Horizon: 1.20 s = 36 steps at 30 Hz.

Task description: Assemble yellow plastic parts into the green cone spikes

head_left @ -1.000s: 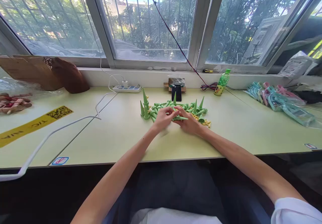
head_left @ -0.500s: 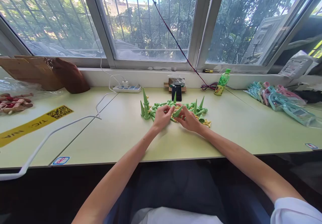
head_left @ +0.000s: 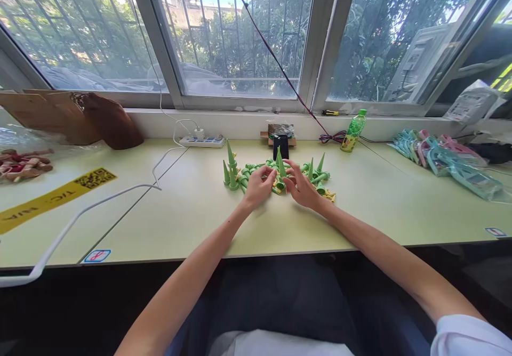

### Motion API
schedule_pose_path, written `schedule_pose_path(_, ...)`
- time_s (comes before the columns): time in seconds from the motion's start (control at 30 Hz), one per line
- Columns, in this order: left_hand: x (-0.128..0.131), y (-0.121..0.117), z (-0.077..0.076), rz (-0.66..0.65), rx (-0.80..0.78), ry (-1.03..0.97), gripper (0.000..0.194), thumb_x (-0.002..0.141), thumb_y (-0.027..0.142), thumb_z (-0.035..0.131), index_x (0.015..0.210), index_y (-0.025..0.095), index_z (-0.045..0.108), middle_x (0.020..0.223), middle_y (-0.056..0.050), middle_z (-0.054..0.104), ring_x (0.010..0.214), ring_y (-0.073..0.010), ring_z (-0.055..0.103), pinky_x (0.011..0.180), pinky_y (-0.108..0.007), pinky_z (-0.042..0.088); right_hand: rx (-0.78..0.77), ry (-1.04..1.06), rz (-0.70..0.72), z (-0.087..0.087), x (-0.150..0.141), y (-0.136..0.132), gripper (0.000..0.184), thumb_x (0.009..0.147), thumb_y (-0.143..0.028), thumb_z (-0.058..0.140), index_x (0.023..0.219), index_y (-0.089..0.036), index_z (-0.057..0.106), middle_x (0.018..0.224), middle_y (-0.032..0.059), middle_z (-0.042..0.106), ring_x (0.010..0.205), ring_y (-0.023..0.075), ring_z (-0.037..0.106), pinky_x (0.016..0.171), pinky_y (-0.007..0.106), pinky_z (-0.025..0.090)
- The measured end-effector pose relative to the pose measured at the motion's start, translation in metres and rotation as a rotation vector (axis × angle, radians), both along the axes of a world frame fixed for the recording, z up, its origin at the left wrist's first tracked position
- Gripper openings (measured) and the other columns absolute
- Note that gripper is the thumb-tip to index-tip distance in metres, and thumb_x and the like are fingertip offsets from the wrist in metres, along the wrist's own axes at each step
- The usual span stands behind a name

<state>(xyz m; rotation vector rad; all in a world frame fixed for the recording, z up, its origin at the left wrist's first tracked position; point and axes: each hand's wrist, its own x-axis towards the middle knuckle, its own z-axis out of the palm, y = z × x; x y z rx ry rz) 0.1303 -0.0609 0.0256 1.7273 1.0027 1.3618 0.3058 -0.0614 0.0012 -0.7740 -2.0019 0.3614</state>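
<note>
A pile of pale green plastic cone-shaped pieces (head_left: pixel 250 169) lies mid-table, mixed with small yellow pieces (head_left: pixel 330 195). My left hand (head_left: pixel 259 186) is at the pile's front, thumb and fingers pinched together; what they hold, if anything, is hidden. Just right of it a green cone (head_left: pixel 281 168) points upward with its wide base low. Beside that cone my right hand (head_left: pixel 303 188) has its fingers apart, the fingertips close to the cone; I cannot tell whether they touch it. Other green cones (head_left: pixel 232 173) stand upright at the pile's left end.
Behind the pile a black phone (head_left: pixel 280 147) leans on a small box. A green drink bottle (head_left: pixel 354 130) and a power strip (head_left: pixel 202 141) stand near the wall. A white cable (head_left: pixel 108 192) crosses the left side. Bagged pastel items (head_left: pixel 440 156) lie at right.
The green cone that was tilted in my right fingers now points upward. My right fingers have spread apart and risen slightly. My left hand has hardly moved.
</note>
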Motion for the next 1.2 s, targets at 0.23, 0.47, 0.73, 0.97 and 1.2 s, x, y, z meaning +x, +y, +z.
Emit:
schedule_pose_path(0.23, 0.0001, -0.0017, 0.002, -0.009, -0.022, 0.003, 0.025, 0.083, 0.04, 0.06, 0.073, 0.018, 0.054, 0.062, 0.002, 0.051, 0.054, -0.0096, 0.046, 0.051, -0.023, 0.037, -0.02, 0.0, -0.01, 0.0002, 0.0001, 0.0009, 0.046, 0.104, -0.042, 0.036, 0.146, -0.027, 0.028, 0.113, 0.0104, 0.06, 0.054, 0.0096, 0.053, 0.058, 0.028, 0.049)
schedule_pose_path(0.47, -0.001, 0.0006, -0.0023, -0.017, 0.0, 0.03, 0.025, 0.081, 0.041, 0.063, 0.075, 0.018, 0.054, 0.065, 0.002, 0.052, 0.057, -0.0103, 0.047, 0.054, -0.023, 0.039, -0.025, -0.041, -0.031, -0.0001, 0.0011, 0.0005, 0.044, 0.106, -0.039, 0.028, 0.146, -0.023, 0.03, 0.077, -0.0007, 0.059, 0.051, 0.0109, 0.05, 0.058, 0.026, 0.046)
schedule_pose_path(0.73, -0.0024, -0.0004, -0.0055, -0.011, 0.15, 0.19, 0.016, 0.085, 0.032, 0.058, 0.077, 0.018, 0.055, 0.068, 0.001, 0.052, 0.061, -0.0109, 0.047, 0.057, -0.022, 0.039, -0.073, 0.011, -0.036, 0.0014, 0.0021, -0.0012, 0.043, 0.105, -0.04, 0.03, 0.143, -0.021, 0.038, 0.061, -0.0053, 0.052, 0.05, 0.0118, 0.052, 0.056, 0.024, 0.047)
schedule_pose_path(0.97, -0.0015, -0.0006, -0.0067, 0.004, 0.235, 0.285, 0.012, 0.087, 0.025, 0.053, 0.078, 0.018, 0.058, 0.074, -0.001, 0.055, 0.065, -0.0118, 0.049, 0.057, -0.021, 0.038, -0.104, 0.023, -0.059, 0.0036, 0.0031, -0.0031, 0.041, 0.105, -0.041, 0.032, 0.138, -0.019, 0.042, 0.059, -0.0053, 0.053, 0.05, 0.0128, 0.057, 0.055, 0.025, 0.046)
schedule_pose_path(1.2, -0.0018, -0.0006, -0.006, -0.016, 0.144, 0.21, 0.014, 0.084, 0.026, 0.057, 0.073, 0.017, 0.056, 0.068, 0.0, 0.059, 0.063, -0.012, 0.053, 0.059, -0.023, 0.041, -0.072, 0.041, -0.028, 0.003, 0.0026, -0.0027, 0.04, 0.103, -0.04, 0.038, 0.136, -0.019, 0.041, 0.06, -0.0051, 0.056, 0.054, 0.0132, 0.058, 0.059, 0.025, 0.048)
